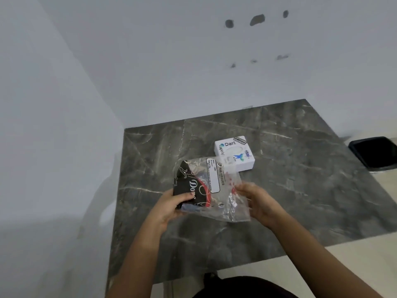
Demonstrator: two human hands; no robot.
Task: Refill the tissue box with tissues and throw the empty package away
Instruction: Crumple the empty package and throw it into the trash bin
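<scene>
A crumpled plastic tissue package (211,186), part clear and part black with white and red print, hangs just above the dark marble table (290,179). My left hand (171,208) grips its black left end. Its clear right end is pinched by my right hand (256,202). The package looks flat; I see no tissues inside it. Just behind it a white square tissue box (235,152) covered in stickers stands on the table, its oval top opening facing up. The package's far corner overlaps the box's near left corner.
White walls meet in a corner behind and to the left of the table. On the pale floor at the far right stands a black bin (374,152) lined with a dark bag. My dark clothing shows at the bottom edge.
</scene>
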